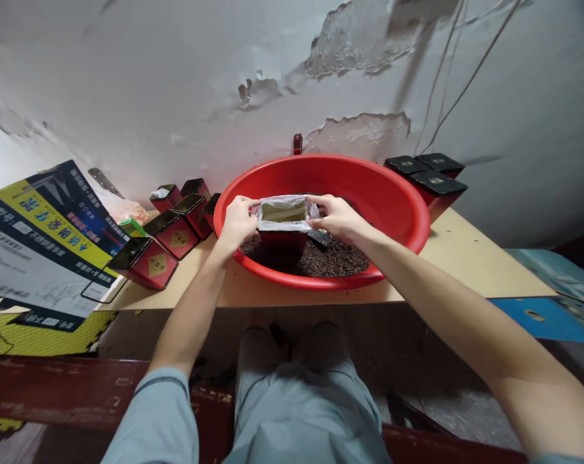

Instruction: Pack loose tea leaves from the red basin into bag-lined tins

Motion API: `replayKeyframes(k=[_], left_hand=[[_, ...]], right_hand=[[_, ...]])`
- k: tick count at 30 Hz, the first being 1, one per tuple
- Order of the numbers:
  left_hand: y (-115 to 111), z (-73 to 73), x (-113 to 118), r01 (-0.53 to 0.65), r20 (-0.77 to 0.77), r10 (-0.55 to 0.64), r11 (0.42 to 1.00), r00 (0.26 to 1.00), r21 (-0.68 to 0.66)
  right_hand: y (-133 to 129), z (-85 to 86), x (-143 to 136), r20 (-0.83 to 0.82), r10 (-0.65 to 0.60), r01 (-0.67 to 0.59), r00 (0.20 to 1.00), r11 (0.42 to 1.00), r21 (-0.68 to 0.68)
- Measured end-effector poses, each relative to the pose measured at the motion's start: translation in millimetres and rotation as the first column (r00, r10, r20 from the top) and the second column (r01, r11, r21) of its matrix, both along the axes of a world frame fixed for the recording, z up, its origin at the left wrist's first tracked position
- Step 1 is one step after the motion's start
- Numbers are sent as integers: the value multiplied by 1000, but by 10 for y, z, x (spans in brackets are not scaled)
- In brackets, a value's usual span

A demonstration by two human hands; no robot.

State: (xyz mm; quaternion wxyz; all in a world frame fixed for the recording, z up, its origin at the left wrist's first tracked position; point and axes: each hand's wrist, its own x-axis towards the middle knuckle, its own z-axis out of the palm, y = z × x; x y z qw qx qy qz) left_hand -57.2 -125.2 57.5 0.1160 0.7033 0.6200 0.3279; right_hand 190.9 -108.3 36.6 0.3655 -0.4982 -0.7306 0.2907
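A dark red tin (283, 246) stands in a large red basin (405, 222), its mouth lined with a clear plastic bag (285, 226) folded out over the rim. My left hand (240, 222) pinches the bag's left edge between thumb and fingers. On the other side, my right hand (339, 218) grips the bag's right edge the same way. Dark loose grains, perhaps tea leaves (338, 259), cover the basin's bottom around the tin. Among them, just right of the tin, lies a small black flat piece (320, 238).
Several red tins with black tops (178, 235) stand left of the basin on the wooden table (454, 251). More black-lidded tins (434, 183) stand at its right. A printed cardboard sheet (45, 248) leans at far left. Behind rises a peeling wall (185, 84) with hanging cords.
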Motion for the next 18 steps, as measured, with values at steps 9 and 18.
replayKeyframes(k=[9,18], left_hand=[[67,-22,-101,220,226,-181,962,957,-159],[172,-187,-142,131,485,-11,968,875,-214]], right_hand=[[39,3,-37,-6,204,-203,979,971,-125],[54,18,40,-498,7,-282,867,831,-480]])
